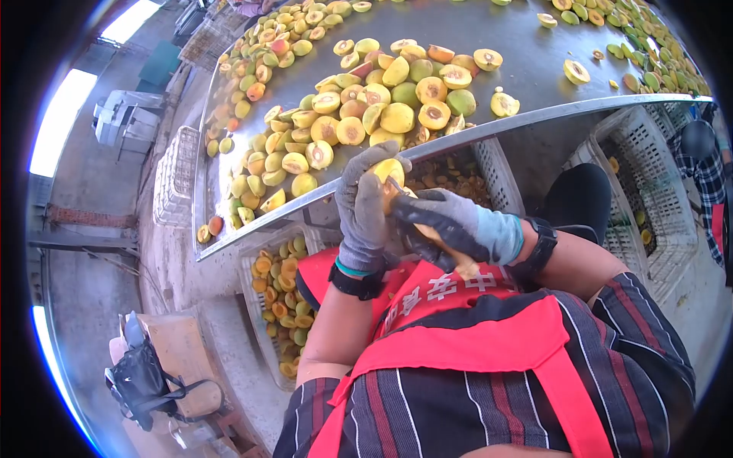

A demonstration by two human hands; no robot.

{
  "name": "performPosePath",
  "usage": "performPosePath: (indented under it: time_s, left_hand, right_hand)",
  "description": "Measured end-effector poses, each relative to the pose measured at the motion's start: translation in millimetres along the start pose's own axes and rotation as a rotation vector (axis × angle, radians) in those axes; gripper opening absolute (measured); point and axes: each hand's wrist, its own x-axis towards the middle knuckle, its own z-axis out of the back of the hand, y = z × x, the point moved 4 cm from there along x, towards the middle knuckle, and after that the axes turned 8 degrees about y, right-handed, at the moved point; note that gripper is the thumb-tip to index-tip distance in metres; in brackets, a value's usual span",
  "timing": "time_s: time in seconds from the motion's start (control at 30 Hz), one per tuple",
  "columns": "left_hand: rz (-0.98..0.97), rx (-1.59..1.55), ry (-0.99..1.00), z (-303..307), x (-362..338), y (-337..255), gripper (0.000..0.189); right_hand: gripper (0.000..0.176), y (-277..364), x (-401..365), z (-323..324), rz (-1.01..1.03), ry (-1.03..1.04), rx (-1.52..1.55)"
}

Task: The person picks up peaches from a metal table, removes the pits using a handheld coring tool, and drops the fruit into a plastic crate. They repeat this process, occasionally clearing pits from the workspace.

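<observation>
In a grey glove, my left hand (363,202) is closed around a yellow peach half (389,169), just past the table's near edge. My right hand (462,227), in a grey and dark glove, grips a wooden-handled pitting tool (464,267). Its handle end sticks out below the palm, while the working end is against the fruit and mostly hidden by fingers. Beyond both hands, a heap of halved peaches (397,117) lies on the metal table (527,72), some with pits showing.
Beneath the table edge stands a white crate (500,177) with scraps in it. Another crate of peach halves (282,298) is by my left side. More crates (649,168) stand at right, near a person in a checked sleeve (699,179). A black bag (145,382) rests on cardboard boxes.
</observation>
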Motion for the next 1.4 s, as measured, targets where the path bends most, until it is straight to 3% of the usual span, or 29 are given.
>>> performPosePath:
  time_s: [0.07, 0.17, 0.2, 0.23, 0.27, 0.33, 0.4, 0.47, 0.53, 0.6, 0.67, 0.8, 0.87, 1.0, 1.07, 1.1, 1.17, 1.2, 1.27, 1.3, 1.4]
  left_hand:
    - [-0.098, 0.032, 0.060, 2.1, 0.3, -0.9, 0.039]
    - [0.051, 0.032, 0.192, 5.1, -0.3, 2.4, 0.029]
    - [0.053, 0.029, 0.198, 9.9, 4.0, -1.4, 0.029]
    - [0.198, 0.006, 0.246, 9.2, 10.3, -5.3, 0.027]
    - [0.344, -0.018, 0.289, 5.8, 12.3, -7.5, 0.024]
    - [0.354, 0.086, 0.264, -6.8, 9.9, -3.8, 0.026]
    - [0.313, 0.193, 0.096, -3.1, 9.7, 3.5, 0.022]
    - [0.264, 0.094, -0.012, -9.5, 4.2, 8.5, 0.020]
    - [0.204, -0.020, -0.139, -9.4, -0.3, 8.3, 0.022]
    - [0.191, -0.075, -0.107, -12.0, -3.3, 7.4, 0.024]
    - [0.085, -0.147, -0.059, -18.0, -4.0, 2.9, 0.032]
    - [0.114, -0.210, -0.108, -20.4, -5.6, 3.4, 0.036]
    - [0.050, -0.120, -0.033, -19.3, -3.2, 2.3, 0.036]
    - [-0.015, -0.064, 0.004, -21.2, 0.9, 3.2, 0.039]
    - [-0.095, 0.201, 0.046, -25.0, 2.5, -2.7, 0.041]
    - [-0.095, 0.201, 0.046, -29.3, 1.8, -4.7, 0.041]
    - [0.156, -0.313, -0.209, -30.9, -2.4, 3.4, 0.039]
    - [0.157, -0.315, -0.211, -30.8, -1.5, 1.9, 0.039]
    - [0.274, -0.433, -0.383, -24.1, -0.6, 6.5, 0.038]
    - [0.222, -0.452, -0.518, -18.3, 0.0, 11.4, 0.036]
    - [0.187, -0.300, -0.426, 5.0, -3.8, 3.9, 0.036]
  right_hand:
    - [0.040, 4.4, -7.1, -4.2, -0.087, 0.141, 0.276]
    - [0.039, -1.4, -8.4, 2.2, -0.175, 0.124, 0.395]
    - [0.038, -0.3, -8.0, 6.9, -0.126, -0.003, 0.162]
    - [0.037, 1.7, -8.2, 10.6, -0.082, -0.129, -0.069]
    - [0.037, 2.3, -7.0, 7.6, -0.086, -0.131, -0.067]
    - [0.035, 4.1, -4.9, 2.0, -0.212, -0.172, -0.370]
    - [0.033, -5.9, 0.3, 5.5, -0.192, -0.190, -0.270]
    - [0.032, -4.8, -1.5, 0.1, -0.043, 0.005, 0.017]
    - [0.035, -4.5, -4.6, -3.2, -0.042, 0.089, 0.141]
    - [0.039, -8.9, -4.5, -6.9, -0.176, 0.151, 0.489]
    - [0.042, -8.6, -4.0, -8.4, -0.164, 0.177, 0.534]
    - [0.044, -10.2, -8.1, -11.0, -0.172, 0.283, 0.700]
    - [0.045, -6.8, -12.3, -15.0, -0.178, 0.445, 0.834]
    - [0.041, -8.2, -14.5, -17.0, -0.214, 0.487, 1.081]
    - [0.037, -10.5, -11.9, -15.2, -0.143, 0.560, 1.122]
    - [0.037, -12.1, -10.4, -13.8, -0.143, 0.560, 1.122]
    - [0.038, -14.2, -6.4, -8.6, -0.101, 0.487, 0.890]
    - [0.038, -13.9, -7.5, -10.1, -0.103, 0.485, 0.891]
    - [0.037, -11.3, -10.2, -8.2, -0.059, 0.243, 0.460]
    - [0.039, -9.6, -14.0, -9.1, -0.061, 0.212, 0.309]
    - [0.040, -4.2, -16.5, 0.0, -0.030, 0.181, -0.002]
